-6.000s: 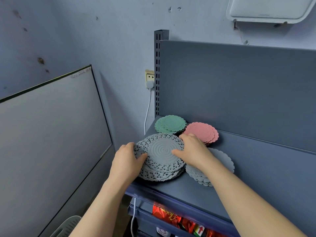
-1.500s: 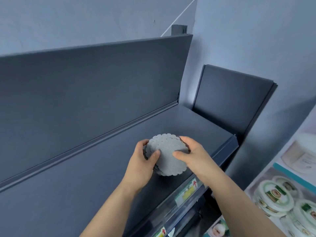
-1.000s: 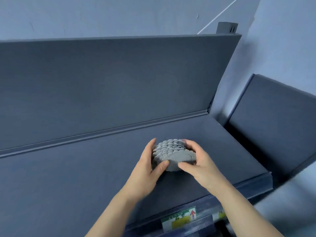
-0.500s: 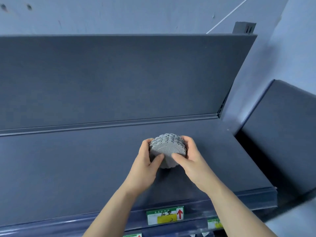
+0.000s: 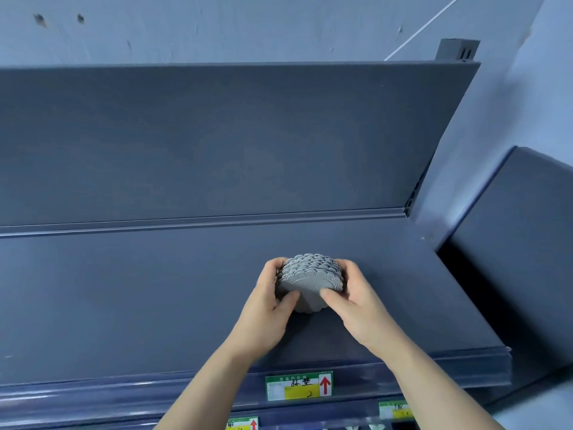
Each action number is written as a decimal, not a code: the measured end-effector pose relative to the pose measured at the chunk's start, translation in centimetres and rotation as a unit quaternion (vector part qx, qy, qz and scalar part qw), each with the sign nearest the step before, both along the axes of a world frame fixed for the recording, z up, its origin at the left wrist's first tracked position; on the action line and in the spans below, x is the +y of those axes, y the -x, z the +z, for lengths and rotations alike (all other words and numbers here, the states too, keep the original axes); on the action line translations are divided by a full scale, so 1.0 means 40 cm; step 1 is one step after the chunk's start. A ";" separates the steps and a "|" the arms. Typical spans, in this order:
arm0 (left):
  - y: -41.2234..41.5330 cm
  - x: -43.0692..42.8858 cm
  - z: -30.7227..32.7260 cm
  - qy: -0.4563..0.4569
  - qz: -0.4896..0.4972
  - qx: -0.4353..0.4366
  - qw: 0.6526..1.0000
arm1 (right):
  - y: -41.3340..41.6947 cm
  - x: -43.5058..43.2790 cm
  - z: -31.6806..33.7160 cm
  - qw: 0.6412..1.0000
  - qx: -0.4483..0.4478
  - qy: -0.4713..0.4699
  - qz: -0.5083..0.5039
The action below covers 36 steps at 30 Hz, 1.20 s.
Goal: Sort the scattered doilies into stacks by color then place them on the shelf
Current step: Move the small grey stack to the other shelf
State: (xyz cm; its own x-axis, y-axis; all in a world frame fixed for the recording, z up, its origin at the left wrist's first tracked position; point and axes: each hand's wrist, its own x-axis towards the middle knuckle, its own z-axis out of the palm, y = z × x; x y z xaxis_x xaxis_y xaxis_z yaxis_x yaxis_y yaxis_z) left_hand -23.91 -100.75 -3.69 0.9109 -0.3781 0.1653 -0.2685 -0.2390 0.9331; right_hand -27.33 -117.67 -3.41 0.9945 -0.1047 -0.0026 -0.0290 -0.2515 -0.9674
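Our left hand (image 5: 266, 308) and right hand (image 5: 356, 304) gripped the tipped stack (image 5: 307, 280) between them. Best was to lay it flat on the shelf (image 5: 124, 305) underneath, then let go slowly.

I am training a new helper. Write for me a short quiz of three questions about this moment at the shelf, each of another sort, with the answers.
1. True or false: the left hand hangs free while the right hand alone grips the doily stack.
2. The arrow on the label at the front edge of the shelf is: A red, B blue, C black.
3. Missing word: the colour of the stack is ___.

Key: 1 false, both hands grip it. 2 A. 3 grey.
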 end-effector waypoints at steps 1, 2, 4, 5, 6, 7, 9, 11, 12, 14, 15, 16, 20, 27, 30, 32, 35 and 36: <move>0.000 0.004 0.000 0.011 0.016 -0.013 1.000 | 0.000 -0.001 0.005 1.000 -0.006 0.004 -0.002; 0.002 0.007 0.002 0.021 0.024 -0.025 0.999 | 0.000 -0.003 0.009 1.000 -0.011 0.008 0.001; 0.007 0.011 0.005 0.025 0.019 -0.021 0.999 | 0.001 -0.001 0.016 1.000 -0.003 0.021 0.022; 0.010 0.012 0.004 0.017 0.006 -0.009 1.000 | 0.003 0.002 0.016 0.999 0.006 0.025 0.031; 0.015 0.012 -0.001 0.002 -0.011 0.002 1.000 | 0.006 0.006 0.016 0.999 0.012 0.025 0.038; 0.020 0.009 -0.005 -0.013 -0.025 0.010 1.000 | 0.009 0.011 0.014 0.999 0.014 0.021 0.043; 0.021 0.005 -0.010 -0.021 -0.039 0.027 0.999 | 0.013 0.015 0.010 0.999 0.013 0.006 0.047; 0.018 0.001 -0.006 -0.026 -0.040 0.030 0.998 | 0.015 0.010 0.009 0.999 0.008 -0.010 0.039; 0.018 -0.002 -0.001 -0.028 -0.037 0.023 0.999 | 0.015 0.006 0.009 0.999 0.001 -0.015 0.029; 0.018 -0.001 0.013 -0.028 -0.014 -0.015 0.999 | 0.012 0.002 0.010 1.000 -0.016 -0.026 0.007; 0.017 0.000 0.021 -0.024 0.001 -0.038 0.999 | 0.009 0.003 0.010 0.999 -0.020 -0.028 0.000; 0.015 0.001 0.026 -0.022 0.010 -0.055 0.998 | 0.006 0.003 0.010 0.999 -0.018 -0.029 -0.001; 0.019 0.013 0.010 -0.043 -0.004 -0.031 0.999 | 0.003 0.014 -0.012 1.000 0.024 0.020 0.002; 0.018 -0.002 0.011 -0.007 -0.024 0.029 0.999 | 0.006 0.029 -0.010 0.999 0.014 0.050 0.008; 0.015 -0.011 0.013 0.000 -0.024 0.039 0.999 | 0.005 0.023 -0.006 0.998 0.006 0.057 -0.025; 0.018 -0.014 0.014 0.000 -0.020 0.029 0.999 | 0.009 0.028 -0.005 0.997 -0.010 0.056 -0.046; 0.025 -0.018 0.014 0.006 -0.013 0.010 1.000 | 0.015 0.043 -0.005 0.997 -0.030 0.060 -0.039; 0.027 -0.019 0.016 0.009 -0.009 0.000 1.000 | 0.015 0.047 -0.006 0.997 -0.032 0.061 -0.039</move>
